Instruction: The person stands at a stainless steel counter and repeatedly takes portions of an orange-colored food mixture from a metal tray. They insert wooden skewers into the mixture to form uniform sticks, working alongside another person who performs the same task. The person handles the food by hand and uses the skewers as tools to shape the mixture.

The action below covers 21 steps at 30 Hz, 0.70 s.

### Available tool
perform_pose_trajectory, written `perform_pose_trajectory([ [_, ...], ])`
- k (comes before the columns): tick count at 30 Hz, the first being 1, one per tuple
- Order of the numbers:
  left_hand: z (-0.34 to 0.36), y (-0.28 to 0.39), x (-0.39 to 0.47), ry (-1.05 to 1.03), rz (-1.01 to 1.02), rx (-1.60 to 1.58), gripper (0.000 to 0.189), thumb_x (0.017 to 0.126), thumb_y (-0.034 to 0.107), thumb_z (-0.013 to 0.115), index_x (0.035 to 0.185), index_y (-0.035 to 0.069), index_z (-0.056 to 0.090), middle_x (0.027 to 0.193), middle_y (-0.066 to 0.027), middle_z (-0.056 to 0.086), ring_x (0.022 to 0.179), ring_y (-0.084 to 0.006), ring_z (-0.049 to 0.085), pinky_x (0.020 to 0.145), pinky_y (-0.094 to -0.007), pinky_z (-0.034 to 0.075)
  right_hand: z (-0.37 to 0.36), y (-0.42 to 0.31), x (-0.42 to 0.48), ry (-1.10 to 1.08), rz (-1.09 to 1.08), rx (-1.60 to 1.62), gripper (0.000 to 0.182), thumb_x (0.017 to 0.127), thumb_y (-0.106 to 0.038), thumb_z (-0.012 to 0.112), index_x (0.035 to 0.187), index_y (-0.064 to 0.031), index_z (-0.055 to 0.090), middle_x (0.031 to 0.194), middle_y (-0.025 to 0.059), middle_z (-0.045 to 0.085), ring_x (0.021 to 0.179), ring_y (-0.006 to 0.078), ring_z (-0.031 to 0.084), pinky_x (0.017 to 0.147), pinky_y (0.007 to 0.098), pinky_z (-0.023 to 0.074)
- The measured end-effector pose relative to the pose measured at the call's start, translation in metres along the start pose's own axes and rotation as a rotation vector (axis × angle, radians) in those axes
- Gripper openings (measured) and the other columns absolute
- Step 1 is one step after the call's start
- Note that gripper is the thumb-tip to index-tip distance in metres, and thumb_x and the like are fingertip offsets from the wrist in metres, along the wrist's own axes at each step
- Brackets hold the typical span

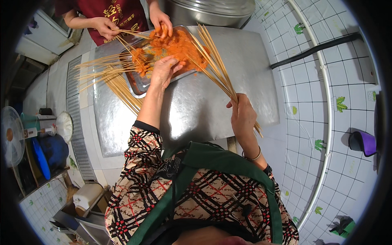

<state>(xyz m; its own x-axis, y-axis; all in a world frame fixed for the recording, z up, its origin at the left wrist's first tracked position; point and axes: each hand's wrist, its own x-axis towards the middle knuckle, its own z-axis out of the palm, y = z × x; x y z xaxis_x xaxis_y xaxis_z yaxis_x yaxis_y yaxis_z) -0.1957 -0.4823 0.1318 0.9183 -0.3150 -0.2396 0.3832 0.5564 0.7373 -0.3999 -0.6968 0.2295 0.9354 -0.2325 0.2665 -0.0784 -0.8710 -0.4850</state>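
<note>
A metal tray (134,87) holds orange-red marinated meat pieces (180,46). Over its near edge my left hand (167,69) has thumb and fingers drawn together at the meat; whether a piece is between them cannot be told. My right hand (243,114) is closed around a bundle of bamboo skewers (222,73) to the right of the tray, their far ends fanned out beside and over the meat. Skewers with meat on their tips (104,62) rest on the tray's left side, sticks pointing left. More bamboo skewers (122,92) lie in a pile by the tray's left corner.
Across the metal table (202,113), a co-worker in a dark red apron (122,13) holds skewers in one hand and touches the meat with the other. A large lidded steel pot (211,12) stands behind the tray. A tiled wall (303,107) runs along the right.
</note>
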Motion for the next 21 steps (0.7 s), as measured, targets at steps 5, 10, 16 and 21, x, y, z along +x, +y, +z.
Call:
perform_pose_trajectory([
  [5, 0.006, 0.006, -0.004, -0.005, 0.101, -0.004, 0.018, 0.093, -0.003, 0.057, 0.11, -0.005, 0.061, 0.101, -0.0129, 0.068, 0.083, -0.0198, 0.07, 0.075, -0.0262, 0.06, 0.003, -0.002, 0.003, 0.001, -0.077, -0.009, 0.012, 0.089, 0.0, 0.057, 0.099, -0.0062, 0.056, 0.077, 0.0055, 0.064, 0.07, 0.0278, 0.063, 0.057, 0.0399, 0.0478],
  [10, 0.014, 0.008, -0.005, 0.024, 0.225, 0.136, 0.019, 0.093, -0.003, 0.056, 0.112, -0.003, 0.055, 0.101, -0.0149, 0.069, 0.086, -0.0186, 0.07, 0.078, -0.0275, 0.059, 0.006, -0.001, 0.004, -0.02, -0.093, -0.018, 0.014, 0.088, 0.0, 0.057, 0.1, -0.0063, 0.055, 0.074, 0.0047, 0.064, 0.073, 0.028, 0.063, 0.058, 0.0411, 0.0482],
  [16, 0.031, 0.004, -0.009, 0.122, 0.411, 0.135, 0.021, 0.09, -0.007, 0.055, 0.109, 0.0, 0.052, 0.094, -0.0108, 0.069, 0.077, -0.013, 0.068, 0.066, -0.023, 0.056, 0.014, -0.009, 0.006, -0.072, -0.034, 0.017, 0.016, 0.087, 0.002, 0.057, 0.101, -0.0057, 0.052, 0.075, 0.0048, 0.065, 0.076, 0.0293, 0.064, 0.06, 0.0431, 0.049],
  [21, 0.041, 0.001, -0.016, 0.237, 0.412, 0.189, 0.021, 0.09, -0.008, 0.052, 0.109, 0.001, 0.052, 0.092, -0.009, 0.069, 0.074, -0.0124, 0.067, 0.067, -0.0237, 0.055, 0.024, -0.014, 0.006, -0.071, -0.04, 0.073, 0.007, 0.099, -0.011, 0.052, 0.102, -0.0043, 0.054, 0.077, 0.0074, 0.066, 0.065, 0.0272, 0.064, 0.058, 0.0382, 0.0475],
])
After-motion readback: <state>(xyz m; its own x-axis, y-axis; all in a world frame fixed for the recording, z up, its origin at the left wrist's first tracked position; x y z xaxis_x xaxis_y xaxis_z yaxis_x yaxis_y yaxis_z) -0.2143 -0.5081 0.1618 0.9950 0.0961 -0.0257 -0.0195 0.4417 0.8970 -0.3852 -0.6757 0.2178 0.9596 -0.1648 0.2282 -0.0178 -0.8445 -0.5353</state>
